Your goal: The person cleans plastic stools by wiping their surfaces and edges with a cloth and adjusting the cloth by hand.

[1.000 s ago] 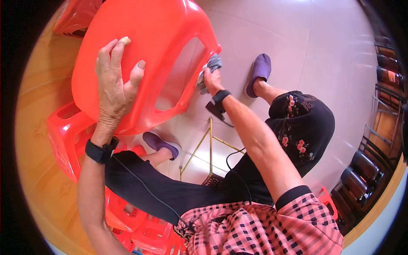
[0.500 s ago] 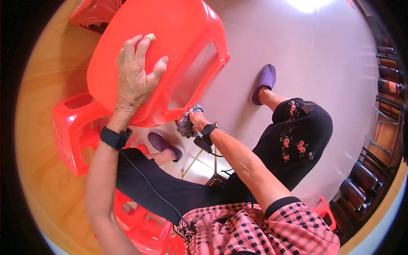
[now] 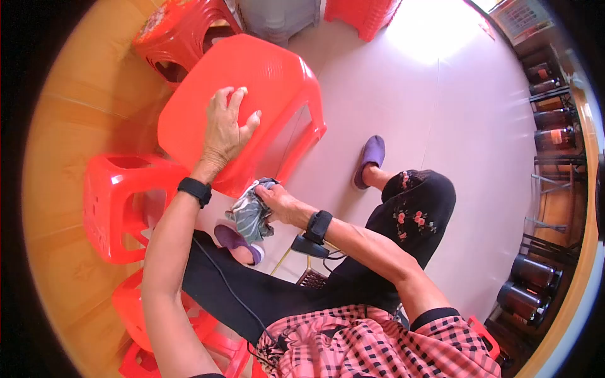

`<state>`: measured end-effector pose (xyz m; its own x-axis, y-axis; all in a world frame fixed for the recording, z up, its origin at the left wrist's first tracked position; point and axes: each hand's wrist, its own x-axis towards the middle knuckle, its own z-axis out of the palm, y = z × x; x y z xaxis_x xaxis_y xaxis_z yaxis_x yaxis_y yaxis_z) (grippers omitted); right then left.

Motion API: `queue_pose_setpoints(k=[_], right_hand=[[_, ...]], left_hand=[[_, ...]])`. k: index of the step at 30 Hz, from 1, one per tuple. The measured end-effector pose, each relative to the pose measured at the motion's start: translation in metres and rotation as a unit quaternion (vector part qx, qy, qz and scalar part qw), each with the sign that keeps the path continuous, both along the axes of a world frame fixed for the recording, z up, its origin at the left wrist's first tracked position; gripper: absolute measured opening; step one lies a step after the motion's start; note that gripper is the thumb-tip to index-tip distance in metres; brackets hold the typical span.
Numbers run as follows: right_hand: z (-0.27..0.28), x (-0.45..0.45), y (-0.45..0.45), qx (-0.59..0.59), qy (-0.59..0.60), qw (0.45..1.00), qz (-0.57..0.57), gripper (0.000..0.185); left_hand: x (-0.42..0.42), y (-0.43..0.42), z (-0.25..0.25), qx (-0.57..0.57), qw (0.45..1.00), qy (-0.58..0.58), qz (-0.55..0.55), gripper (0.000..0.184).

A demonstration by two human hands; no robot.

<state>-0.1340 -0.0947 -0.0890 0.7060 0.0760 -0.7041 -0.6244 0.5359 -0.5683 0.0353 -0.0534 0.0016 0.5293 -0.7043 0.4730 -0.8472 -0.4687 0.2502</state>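
- The fingers (image 3: 236, 101) of the left hand (image 3: 222, 135) are spread and grasp nothing; they lie over the seat of a red stool (image 3: 217, 69). The right hand (image 3: 280, 203) has its fingers bunched around a patterned grey cloth (image 3: 252, 220).
- The pale tiled floor (image 3: 403, 94) spreads beneath and beyond the person.
- A wood-toned surface (image 3: 82, 120) runs down the left edge.
- Black trousers (image 3: 233, 271) with pink flowers cover the person's legs, one knee out to the right.
- The red stool is in front of the person, its seat facing the camera and one side frame toward the right; whether it stands level cannot be told.
- A second red stool (image 3: 104, 208) stands at the left, below the first one.
- The cloth hangs from the right hand at the near edge of the red stool, just above one purple shoe (image 3: 228, 236); whether it touches the stool is unclear.
- The other purple shoe (image 3: 373, 151) is on the floor, right of the stool.
- Black bands (image 3: 195, 189) circle both wrists.
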Motion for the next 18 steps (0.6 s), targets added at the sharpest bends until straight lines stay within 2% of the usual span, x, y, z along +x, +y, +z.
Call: queue_pose_setpoints(k=[3,5,6,7,8,9,10,11,12,13,14,15,17,18], right_hand=[[0.049,-0.001,-0.015,-0.027,-0.032,0.999,0.004,0.037],[0.077,-0.005,-0.032,-0.131,-0.167,0.977,0.016,0.038],[0.087,0.000,-0.040,-0.143,-0.098,0.985,-0.014,0.038],[0.090,0.002,-0.046,-0.134,-0.080,0.982,-0.103,0.036],[0.091,0.008,-0.057,-0.184,-0.135,0.960,-0.162,0.035],[0.118,0.008,-0.072,-0.279,-0.137,0.933,-0.184,0.039],[0.133,0.013,-0.085,-0.396,-0.141,0.882,-0.214,0.041],[0.149,0.023,-0.101,-0.406,-0.159,0.870,-0.231,0.032],[0.146,0.039,-0.121,-0.449,-0.195,0.839,-0.236,0.035],[0.149,0.054,-0.138,-0.542,-0.220,0.783,-0.214,0.036],[0.172,0.061,-0.150,-0.542,-0.244,0.790,-0.153,0.037],[0.166,0.080,-0.159,-0.540,-0.251,0.789,-0.152,0.037],[0.137,0.115,-0.175,-0.721,-0.225,0.653,-0.062,0.040],[0.139,0.122,-0.170,-0.746,-0.190,0.638,0.008,0.045]], left_hand=[[-0.001,0.000,-0.002,-0.012,1.000,-0.007,0.017,0.053],[-0.003,-0.001,0.002,-0.007,1.000,-0.007,0.026,0.051],[-0.005,-0.002,0.005,0.003,0.999,0.003,0.033,0.050],[-0.007,-0.003,0.006,-0.003,0.999,-0.004,0.035,0.050],[-0.008,-0.003,0.007,-0.001,0.999,-0.010,0.032,0.052],[-0.007,-0.003,0.008,0.000,0.999,-0.016,0.030,0.054],[-0.005,-0.003,0.005,0.018,0.999,-0.008,0.033,0.054],[-0.005,-0.002,0.005,0.013,0.999,-0.011,0.039,0.054],[-0.007,-0.001,0.006,0.012,0.999,-0.008,0.039,0.053],[-0.008,-0.001,0.008,0.012,0.999,-0.006,0.038,0.053],[-0.006,-0.001,0.006,0.015,0.999,-0.012,0.042,0.054],[-0.006,-0.001,0.007,0.014,0.999,-0.017,0.047,0.054],[-0.009,-0.001,0.010,0.026,0.998,-0.005,0.054,0.055],[-0.010,-0.001,0.011,0.019,0.998,-0.007,0.052,0.055]])
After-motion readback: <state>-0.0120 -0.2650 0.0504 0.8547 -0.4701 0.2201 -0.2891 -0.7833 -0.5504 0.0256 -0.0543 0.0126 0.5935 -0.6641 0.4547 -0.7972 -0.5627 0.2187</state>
